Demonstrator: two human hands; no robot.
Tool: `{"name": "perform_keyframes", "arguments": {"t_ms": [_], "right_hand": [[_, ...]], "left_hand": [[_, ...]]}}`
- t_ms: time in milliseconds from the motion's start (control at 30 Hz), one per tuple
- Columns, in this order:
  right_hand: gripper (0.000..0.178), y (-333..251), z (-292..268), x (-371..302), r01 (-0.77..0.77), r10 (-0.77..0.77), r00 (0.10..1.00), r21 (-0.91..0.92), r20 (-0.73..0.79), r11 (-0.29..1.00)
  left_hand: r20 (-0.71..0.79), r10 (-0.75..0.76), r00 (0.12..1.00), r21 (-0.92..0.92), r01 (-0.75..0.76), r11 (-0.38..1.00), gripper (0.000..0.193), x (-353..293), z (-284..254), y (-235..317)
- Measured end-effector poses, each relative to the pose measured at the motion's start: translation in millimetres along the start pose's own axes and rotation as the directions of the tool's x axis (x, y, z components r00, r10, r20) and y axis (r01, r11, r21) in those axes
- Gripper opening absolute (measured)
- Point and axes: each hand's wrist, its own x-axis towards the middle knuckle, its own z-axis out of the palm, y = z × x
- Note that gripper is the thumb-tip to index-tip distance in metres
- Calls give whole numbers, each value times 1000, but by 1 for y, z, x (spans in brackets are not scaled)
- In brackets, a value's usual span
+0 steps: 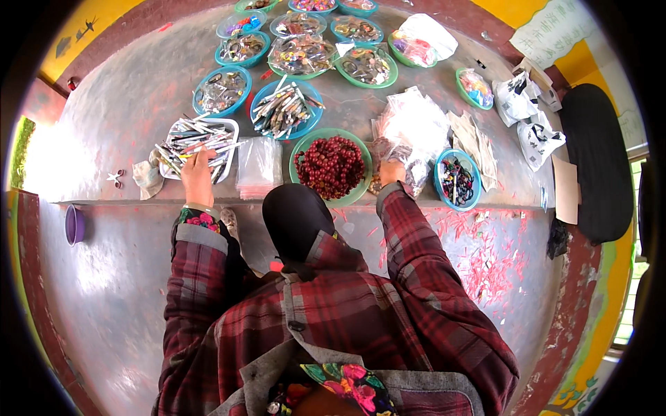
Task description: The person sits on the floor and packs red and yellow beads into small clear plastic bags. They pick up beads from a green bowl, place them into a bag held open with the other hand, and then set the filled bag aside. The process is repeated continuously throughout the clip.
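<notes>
Slim pens point(195, 133) lie heaped in a white tray point(232, 123) under the left grip point(198, 173), probably light, stiff and slippery, best pinched mid-barrel. Whether its fingers clench one cannot be told. The right grip point(393, 173) touches clear plastic packets point(416, 163), its hold unclear; dark-red beads point(329, 166) sit between both grips.

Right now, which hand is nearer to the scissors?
Left. The left hand is at the white tray, right of the scissors; the right hand is farther right, beyond the red beads.
</notes>
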Motion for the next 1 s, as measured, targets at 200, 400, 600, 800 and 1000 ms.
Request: {"name": "perform_keyframes", "arguments": {"t_ms": [200,400,600,800,1000], "right_hand": [[24,-2,-19,-14,107,-105,994,120,-25,987],[16,21,-30,-15,-282,238,956,778,174,562],[14,48,-50,-29,-130,13,991,952,132,278],[23,18,-86,-53,-439,-43,896,865,443,-243],[54,-2,-90,-58,-536,-217,842,810,493,-240]], "left_hand": [[33,-12,999,12,11,1000,28,-7,1,9],[34,-23,999,0,23,1000,30,-7,-5,9],[61,-5,998,-27,7,1000,30,-8,-1,12],[85,-28,996,-64,33,997,29,-13,-6,15],[63,-55,997,-64,59,996,29,-15,-6,18]]}}
